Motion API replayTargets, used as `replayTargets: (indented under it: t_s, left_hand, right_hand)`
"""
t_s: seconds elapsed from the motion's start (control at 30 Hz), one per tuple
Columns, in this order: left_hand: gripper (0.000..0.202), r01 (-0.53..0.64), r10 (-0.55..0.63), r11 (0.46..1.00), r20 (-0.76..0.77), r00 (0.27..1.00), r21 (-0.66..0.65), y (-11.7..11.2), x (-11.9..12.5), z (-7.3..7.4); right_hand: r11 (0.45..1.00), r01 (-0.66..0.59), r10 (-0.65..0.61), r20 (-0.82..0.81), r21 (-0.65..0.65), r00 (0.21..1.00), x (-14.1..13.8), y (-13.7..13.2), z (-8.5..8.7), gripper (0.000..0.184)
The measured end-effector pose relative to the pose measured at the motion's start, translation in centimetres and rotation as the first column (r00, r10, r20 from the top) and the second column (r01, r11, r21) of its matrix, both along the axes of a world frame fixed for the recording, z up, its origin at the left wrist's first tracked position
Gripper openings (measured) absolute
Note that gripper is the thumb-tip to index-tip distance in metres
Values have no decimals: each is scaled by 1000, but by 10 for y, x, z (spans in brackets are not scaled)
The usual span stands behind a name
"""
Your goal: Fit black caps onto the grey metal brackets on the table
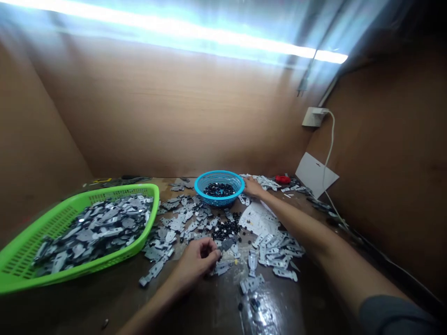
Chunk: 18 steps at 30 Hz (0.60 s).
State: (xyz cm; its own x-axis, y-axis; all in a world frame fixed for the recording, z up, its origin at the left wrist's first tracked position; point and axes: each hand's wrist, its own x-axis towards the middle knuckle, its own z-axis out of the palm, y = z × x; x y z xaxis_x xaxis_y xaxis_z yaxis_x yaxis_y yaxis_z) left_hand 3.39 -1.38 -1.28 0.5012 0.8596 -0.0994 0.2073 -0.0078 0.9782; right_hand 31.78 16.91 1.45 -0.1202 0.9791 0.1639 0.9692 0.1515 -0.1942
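Observation:
My left hand (197, 259) is curled near the table's front, its fingers pinched on a small grey metal plate (226, 244). A heap of small black parts (227, 229) lies just beyond it. My right hand (252, 187) reaches far back, resting beside the blue basket (208, 179), which holds more black parts. Its fingers touch a pile of pale metal plates (262, 180) at the back; whether they grip one is hidden. Loose grey plates (181, 218) cover the table between the two hands.
A green tray (21, 260) heaped with grey plates sits at the left. More pale plates (277, 253) lie right of centre. A red object (282, 179), a white card (314, 174) and a white cable (330, 139) are at the back right. Brown walls enclose the bench.

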Motion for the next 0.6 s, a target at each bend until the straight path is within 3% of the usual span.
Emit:
replayTargets:
  t_s: [0.1,0.23,0.47,0.6]
  left_hand:
    - [22,13,-13,1000,-15,1000,-2,1,0,-1]
    - [23,16,-16,1000,-18,1000,21,0,1,-2]
    - [22,41,-41,999,-6,999,24,-2,2,2]
    - [24,6,-6,999,-18,1000,-36,-4,4,7]
  right_hand:
    - [1000,-24,24,7,13,1000,7,-10,-8,33]
    - [992,-124,124,10,-8,992,24,-47,-6,17]
    - [965,-264,263,-53,-2,963,38,-131,3,16]
    - [960,-280,281,-156,29,947,36,-160,9,18]
